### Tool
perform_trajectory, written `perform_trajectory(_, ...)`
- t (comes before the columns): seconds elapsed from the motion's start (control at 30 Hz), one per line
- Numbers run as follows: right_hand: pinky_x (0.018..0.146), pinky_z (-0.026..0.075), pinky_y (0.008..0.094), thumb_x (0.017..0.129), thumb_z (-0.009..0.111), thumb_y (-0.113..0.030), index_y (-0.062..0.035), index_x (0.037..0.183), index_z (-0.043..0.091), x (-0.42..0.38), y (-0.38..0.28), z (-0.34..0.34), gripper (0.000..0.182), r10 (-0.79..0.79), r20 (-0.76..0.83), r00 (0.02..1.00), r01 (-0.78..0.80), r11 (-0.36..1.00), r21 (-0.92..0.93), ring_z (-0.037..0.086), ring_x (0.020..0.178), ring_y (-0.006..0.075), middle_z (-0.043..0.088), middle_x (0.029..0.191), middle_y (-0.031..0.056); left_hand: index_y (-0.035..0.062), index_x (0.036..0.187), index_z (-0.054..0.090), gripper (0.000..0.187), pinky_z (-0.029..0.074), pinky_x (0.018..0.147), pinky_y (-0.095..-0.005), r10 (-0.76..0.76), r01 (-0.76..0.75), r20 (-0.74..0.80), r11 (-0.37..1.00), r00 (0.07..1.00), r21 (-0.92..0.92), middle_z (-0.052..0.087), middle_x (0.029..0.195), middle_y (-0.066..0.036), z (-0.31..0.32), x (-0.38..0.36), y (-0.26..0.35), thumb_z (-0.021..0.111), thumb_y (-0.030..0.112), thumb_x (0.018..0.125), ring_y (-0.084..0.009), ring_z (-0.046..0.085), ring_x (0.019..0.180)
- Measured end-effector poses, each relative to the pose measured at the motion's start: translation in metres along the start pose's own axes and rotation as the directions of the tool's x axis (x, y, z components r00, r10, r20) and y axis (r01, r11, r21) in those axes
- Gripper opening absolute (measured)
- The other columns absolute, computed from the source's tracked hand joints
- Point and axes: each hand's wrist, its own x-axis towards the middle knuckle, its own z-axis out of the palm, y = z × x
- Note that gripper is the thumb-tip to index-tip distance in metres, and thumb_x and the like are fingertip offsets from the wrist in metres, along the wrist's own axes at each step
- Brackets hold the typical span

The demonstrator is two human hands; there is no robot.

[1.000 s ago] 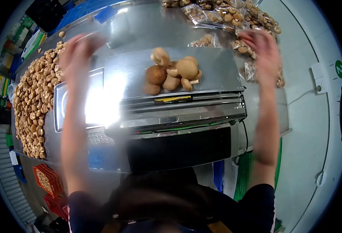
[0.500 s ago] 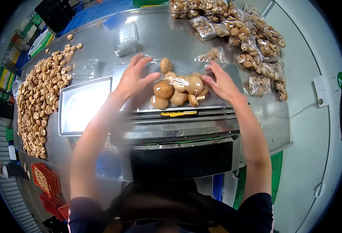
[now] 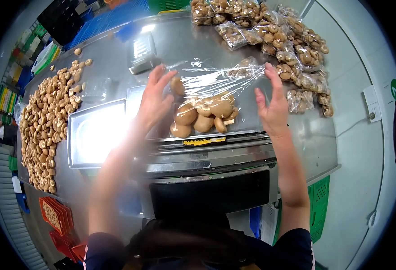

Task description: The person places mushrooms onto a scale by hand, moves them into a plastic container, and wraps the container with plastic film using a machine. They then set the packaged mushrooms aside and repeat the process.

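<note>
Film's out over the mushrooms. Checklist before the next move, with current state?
1. Film stretched between left hand and right hand: ok.
2. Firm fingertip grip on both sides: cannot tell, pinch points unclear.
3. Film smooth: not ok, creases run across it.
4. Mushrooms in one compact group: not ok, one mushroom sits out by the left hand.
5. Film clear of the metal tray: ok, the tray lies left of it.
6. Film clear of the small bag beyond: cannot tell, they overlap in view.
</note>
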Motion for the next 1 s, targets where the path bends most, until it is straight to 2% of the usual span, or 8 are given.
perform_trajectory(0.23,0.103,0.043,0.0375,0.082,0.066,-0.001,-0.0059,0.127,0.048,0.001,0.001,-0.001,0.05,-0.049,-0.012,0.999,0.049,0.999,-0.021,0.05,0.125,0.0308,0.052,0.136,0.0108,-0.0021,0.133,0.049,0.063,0.033,0.11,-0.037,-0.234,0.239,0.161,0.971,0.959,-0.014,0.039,0.144,-0.022,0.011,0.021,-0.004,0.062,0.026,0.078,-0.0346,0.039,0.133)
perform_trajectory(0.37,0.104,0.043,0.0384,0.081,0.066,0.001,-0.0062,0.127,0.048,0.002,-0.002,-0.001,0.05,-0.07,0.002,0.998,0.07,0.997,-0.04,0.051,0.124,0.0307,0.052,0.135,0.0102,-0.0064,0.121,0.055,0.057,0.042,0.101,-0.0354,-0.159,0.155,0.107,0.987,0.981,0.05,0.052,0.13,-0.02,0.014,0.026,-0.006,0.074,0.021,0.074,-0.0304,0.053,0.119)
perform_trajectory(0.47,0.105,0.042,0.0395,0.08,0.066,0.001,-0.0063,0.127,0.048,0.0,-0.001,0.002,0.05,-0.084,0.005,0.996,0.084,0.996,-0.037,0.051,0.123,0.0307,0.052,0.135,0.01,-0.003,0.115,0.06,0.054,0.047,0.093,-0.0368,-0.241,0.243,0.114,0.97,0.964,-0.008,0.058,0.118,-0.016,0.018,0.031,-0.013,0.078,0.019,0.069,-0.0319,0.059,0.106)
perform_trajectory(0.57,0.105,0.042,0.0402,0.08,0.066,0.001,-0.0066,0.126,0.049,0.002,-0.007,0.0,0.05,-0.085,0.002,0.996,0.085,0.996,-0.032,0.051,0.123,0.0306,0.053,0.134,0.0102,-0.0009,0.114,0.062,0.054,0.05,0.089,-0.0359,-0.343,0.349,0.068,0.929,0.937,-0.124,0.061,0.111,-0.014,0.02,0.03,-0.012,0.08,0.016,0.066,-0.0289,0.062,0.103)
perform_trajectory(0.67,0.105,0.042,0.0397,0.08,0.066,0.001,-0.0064,0.126,0.049,0.002,-0.01,-0.003,0.049,-0.089,-0.007,0.996,0.089,0.996,-0.029,0.051,0.123,0.0313,0.053,0.134,0.0107,-0.0096,0.114,0.058,0.051,0.052,0.086,-0.0297,-0.273,0.242,-0.061,0.92,0.96,-0.307,0.066,0.102,-0.014,0.024,0.022,-0.013,0.08,0.003,0.069,-0.0192,0.064,0.096)
perform_trajectory(0.8,0.105,0.042,0.0401,0.08,0.065,0.002,-0.0052,0.126,0.049,0.0,-0.014,-0.01,0.05,-0.097,-0.045,0.994,0.096,0.995,-0.02,0.051,0.124,0.0331,0.052,0.134,0.0127,-0.0134,0.125,0.051,0.06,0.052,0.09,-0.0321,-0.319,0.26,0.074,0.591,0.945,-0.764,0.066,0.111,-0.017,-0.012,0.012,0.031,0.077,0.001,0.073,-0.0196,0.064,0.099)
perform_trajectory(0.97,0.104,0.042,0.0411,0.079,0.064,0.006,-0.0038,0.126,0.049,-0.003,-0.015,-0.026,0.05,-0.116,-0.111,0.987,0.117,0.993,0.002,0.051,0.124,0.035,0.052,0.134,0.016,-0.0067,0.124,0.056,0.056,0.049,0.097,-0.0332,-0.165,0.342,0.3,0.432,0.94,-0.834,0.066,0.115,-0.014,-0.027,-0.014,0.055,0.076,0.002,0.073,-0.0206,0.063,0.106)
perform_trajectory(1.0,0.104,0.043,0.0408,0.079,0.064,0.007,-0.0038,0.125,0.049,-0.004,-0.016,-0.028,0.05,-0.102,-0.113,0.988,0.101,0.995,-0.012,0.051,0.124,0.0353,0.052,0.134,0.0165,-0.0047,0.124,0.057,0.057,0.047,0.099,-0.0333,-0.151,0.358,0.326,0.477,0.933,-0.803,0.066,0.114,-0.012,-0.024,-0.018,0.06,0.077,0.001,0.071,-0.0195,0.063,0.106)
